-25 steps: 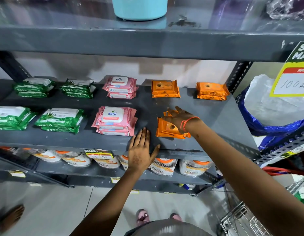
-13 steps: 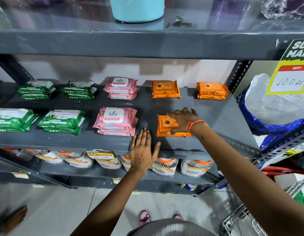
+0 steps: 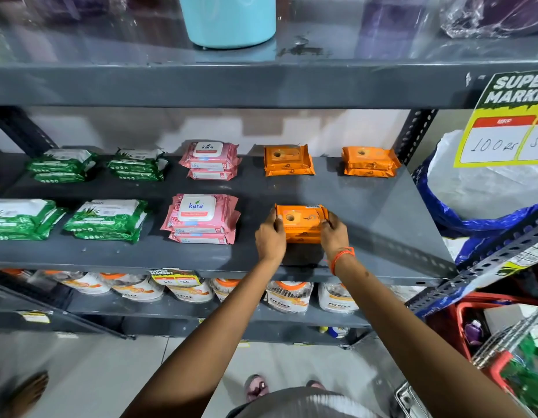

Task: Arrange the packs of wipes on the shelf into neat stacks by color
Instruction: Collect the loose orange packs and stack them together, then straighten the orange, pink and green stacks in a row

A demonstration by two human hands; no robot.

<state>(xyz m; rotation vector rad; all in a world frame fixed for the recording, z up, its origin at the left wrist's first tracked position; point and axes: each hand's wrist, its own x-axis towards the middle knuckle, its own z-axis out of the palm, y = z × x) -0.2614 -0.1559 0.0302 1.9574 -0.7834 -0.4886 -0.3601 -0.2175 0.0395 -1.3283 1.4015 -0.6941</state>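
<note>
A front orange stack of wipes lies on the grey shelf. My left hand grips its left end and my right hand grips its right end. Two more orange stacks sit at the back, one in the middle and one at the right. A pink stack lies in front of another pink stack. At the left, green stacks lie in front and behind, with further green packs at the far left and the far left rear.
An upper shelf overhangs, holding a light blue container. A yellow price sign hangs at the right. White bags in blue plastic stand right of the shelf. Jars fill the shelf below. A wire cart sits at lower right.
My left hand left the shelf's front edge and took the orange stack's left end. My right hand shifted from the top of the stack to its right end; the packs now lie squared.
</note>
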